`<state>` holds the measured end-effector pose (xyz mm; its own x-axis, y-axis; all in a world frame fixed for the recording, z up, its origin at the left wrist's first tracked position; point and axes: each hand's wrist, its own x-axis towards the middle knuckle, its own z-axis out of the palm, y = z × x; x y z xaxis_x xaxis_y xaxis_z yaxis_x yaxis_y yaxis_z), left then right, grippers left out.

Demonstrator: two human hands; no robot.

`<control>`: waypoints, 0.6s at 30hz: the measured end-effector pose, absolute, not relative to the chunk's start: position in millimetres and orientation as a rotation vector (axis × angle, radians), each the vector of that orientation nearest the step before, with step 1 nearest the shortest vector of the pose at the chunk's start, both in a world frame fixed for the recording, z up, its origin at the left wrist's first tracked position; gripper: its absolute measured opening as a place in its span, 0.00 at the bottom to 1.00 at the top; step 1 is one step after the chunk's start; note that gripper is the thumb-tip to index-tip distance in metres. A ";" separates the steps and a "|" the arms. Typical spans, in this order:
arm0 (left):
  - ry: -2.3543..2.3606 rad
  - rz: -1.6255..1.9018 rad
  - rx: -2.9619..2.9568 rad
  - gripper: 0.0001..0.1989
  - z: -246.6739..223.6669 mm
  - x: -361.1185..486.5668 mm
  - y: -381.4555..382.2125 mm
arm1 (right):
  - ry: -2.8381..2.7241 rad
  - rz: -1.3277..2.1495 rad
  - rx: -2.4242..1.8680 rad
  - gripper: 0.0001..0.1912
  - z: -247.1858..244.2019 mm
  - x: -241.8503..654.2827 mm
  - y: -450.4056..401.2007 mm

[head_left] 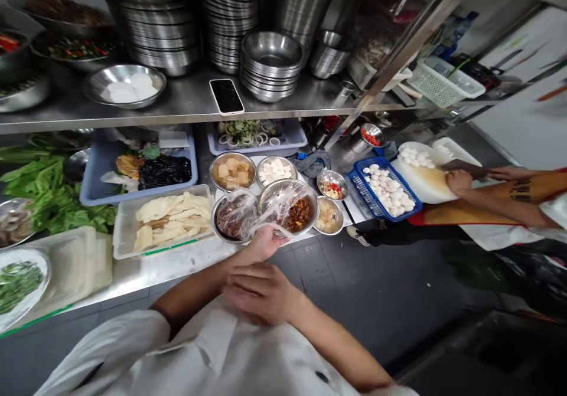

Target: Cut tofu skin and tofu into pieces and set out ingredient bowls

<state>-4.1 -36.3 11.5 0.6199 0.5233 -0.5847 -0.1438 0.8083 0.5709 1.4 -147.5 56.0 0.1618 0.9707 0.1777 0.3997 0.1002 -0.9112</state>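
Note:
My left hand [263, 244] is at the near rim of a metal bowl [312, 218], its fingers closed on the edge. Dark reddish-brown chopped food [297, 214] lies inside, partly under loose clear plastic wrap [279, 204]. That wrap stretches leftward over a second metal bowl [217, 226] of dark brown food. In front of my chest, close below the left wrist, is my right hand [261, 293]; motion smears its fingers. Around these stand bowls of pale brown chunks [233, 173], white cubes [276, 170], chopped red and pale bits [331, 189], and a pale yellowish food [328, 215].
A clear tub [119, 239] of pale slabs and a blue-grey bin [87, 177] stand left. Above runs a metal shelf [186, 104] with a phone [226, 96] and stacked bowls [271, 65]. At right, a co-worker's hand [459, 181] is beside a cleaver [472, 170], near a blue basket [401, 214].

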 end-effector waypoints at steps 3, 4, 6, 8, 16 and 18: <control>0.868 0.388 0.447 0.08 12.0 -9.3 -12.7 | -0.903 0.516 -1.535 0.07 33.4 35.6 -167.8; 0.878 0.365 0.463 0.08 11.2 -12.9 -7.7 | -0.659 0.458 -1.543 0.10 27.2 49.2 -166.7; 0.893 0.282 0.562 0.08 8.1 -21.1 -2.5 | -0.264 0.503 -1.498 0.19 16.5 73.7 -157.3; 0.905 0.169 0.697 0.08 4.2 -28.2 -2.5 | -0.068 0.698 -1.404 0.25 6.1 89.1 -147.3; 0.862 0.509 1.282 0.08 3.4 -35.1 -17.1 | 0.221 0.701 -1.419 0.26 -33.8 63.5 -185.8; 0.799 0.525 1.422 0.09 6.6 -36.1 -20.4 | 0.258 0.670 -1.429 0.27 -36.0 54.9 -193.8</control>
